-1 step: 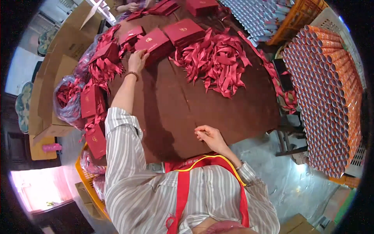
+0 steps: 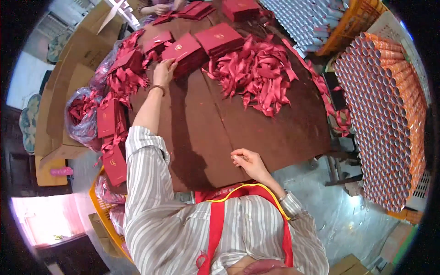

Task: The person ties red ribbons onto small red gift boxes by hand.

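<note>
My left hand (image 2: 165,72) reaches to the near left edge of a stack of flat red paper gift bags (image 2: 187,51) with a gold emblem on top. Its fingers are bent over that edge, and the fingertips are partly hidden. Close to the table's near edge, my right hand (image 2: 249,163) is held with its fingers curled together; anything in them is too small to make out. A loose heap of red ribbons (image 2: 259,75) lies right of the stack. Another stack of red bags (image 2: 219,38) sits just beyond.
The brown table (image 2: 206,137) carries more red bags with ribbons (image 2: 111,120) along its left side. Beside it are a plastic sack (image 2: 82,128) and cardboard boxes (image 2: 68,101). Many orange tubes (image 2: 373,119) are piled at right. Another person's hands (image 2: 161,9) show at the far end.
The whole view has shifted very slightly. Both hands stay in the same places on the stack and near the table edge.
</note>
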A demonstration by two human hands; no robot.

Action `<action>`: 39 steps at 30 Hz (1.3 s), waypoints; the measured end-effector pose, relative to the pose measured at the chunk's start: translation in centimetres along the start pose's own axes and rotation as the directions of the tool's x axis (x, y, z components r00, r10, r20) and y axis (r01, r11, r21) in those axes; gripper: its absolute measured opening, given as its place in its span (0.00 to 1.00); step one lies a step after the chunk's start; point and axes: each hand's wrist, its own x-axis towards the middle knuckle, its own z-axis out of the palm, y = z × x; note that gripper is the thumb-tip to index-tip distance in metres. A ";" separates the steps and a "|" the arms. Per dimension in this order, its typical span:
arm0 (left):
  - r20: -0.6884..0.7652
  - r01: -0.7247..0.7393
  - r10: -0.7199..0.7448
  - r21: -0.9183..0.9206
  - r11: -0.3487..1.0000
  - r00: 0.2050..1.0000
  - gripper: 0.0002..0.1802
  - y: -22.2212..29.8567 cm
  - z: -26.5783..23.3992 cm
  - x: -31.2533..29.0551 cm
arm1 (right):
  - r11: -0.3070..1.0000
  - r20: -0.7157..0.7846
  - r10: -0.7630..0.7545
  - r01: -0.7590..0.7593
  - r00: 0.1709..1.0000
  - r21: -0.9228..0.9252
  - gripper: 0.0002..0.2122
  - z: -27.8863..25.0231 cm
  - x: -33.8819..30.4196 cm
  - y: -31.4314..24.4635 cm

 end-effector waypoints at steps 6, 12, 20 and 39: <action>-0.308 0.102 -0.152 -0.172 0.980 0.939 0.14 4.0 -5.3 -0.7 | 1.000 0.007 0.019 -0.019 1.000 -0.006 0.09 -0.1 -1.2 -0.1; -0.247 -0.189 0.147 -0.157 0.969 0.958 0.15 13.4 -10.6 -12.2 | 0.962 -0.038 0.191 -0.180 0.981 0.203 0.14 -1.6 -0.4 -1.6; 0.205 -0.195 0.251 -0.260 0.946 0.946 0.21 19.8 -8.3 -28.2 | 0.971 -0.167 0.229 -0.238 0.959 -0.034 0.18 -4.4 0.9 -4.0; 0.254 0.029 0.154 -0.596 0.802 0.955 0.08 25.0 -10.2 -25.6 | 0.428 -0.412 -0.427 -0.222 0.805 -0.876 0.11 -14.9 10.3 -7.4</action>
